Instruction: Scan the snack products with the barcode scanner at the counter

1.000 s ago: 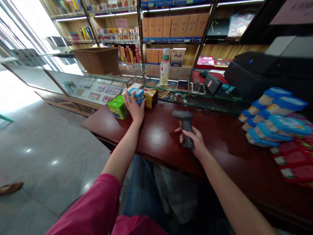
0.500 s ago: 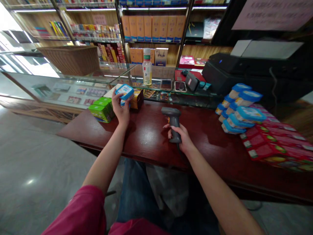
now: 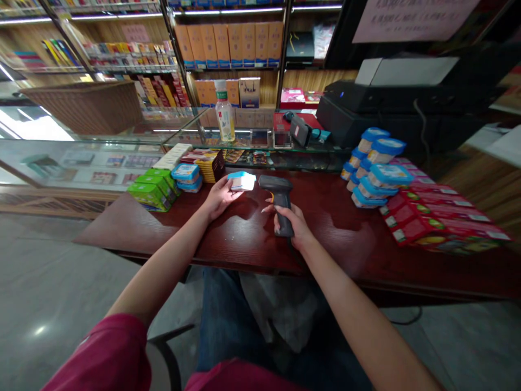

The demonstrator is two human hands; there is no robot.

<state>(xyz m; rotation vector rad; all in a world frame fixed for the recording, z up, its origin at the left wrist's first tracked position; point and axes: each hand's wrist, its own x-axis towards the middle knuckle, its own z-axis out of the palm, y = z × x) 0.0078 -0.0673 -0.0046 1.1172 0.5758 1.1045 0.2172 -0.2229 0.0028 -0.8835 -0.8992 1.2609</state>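
My left hand (image 3: 220,199) is closed around a small blue-lidded plastic tub (image 3: 240,181), held tilted above the counter. Bright light falls on the tub's right side. Just to its right, my right hand (image 3: 293,221) grips a dark grey barcode scanner (image 3: 280,203) by the handle, its head pointing left at the tub. A gap separates scanner and tub. Behind my left hand, two similar blue-lidded tubs (image 3: 188,178) sit stacked beside green boxes (image 3: 153,189).
On the right of the dark red counter (image 3: 244,247) are more stacked blue-lidded tubs (image 3: 374,174) and red packages (image 3: 439,220). A clear bottle (image 3: 224,114) stands on the glass case, left of a black machine (image 3: 378,117). A wicker basket (image 3: 85,106) sits at the far left.
My left hand has brought the tub right and down from above the stacked tubs to the scanner's front, tilting it. Light now shines on the tub. The camera view has shifted slightly.
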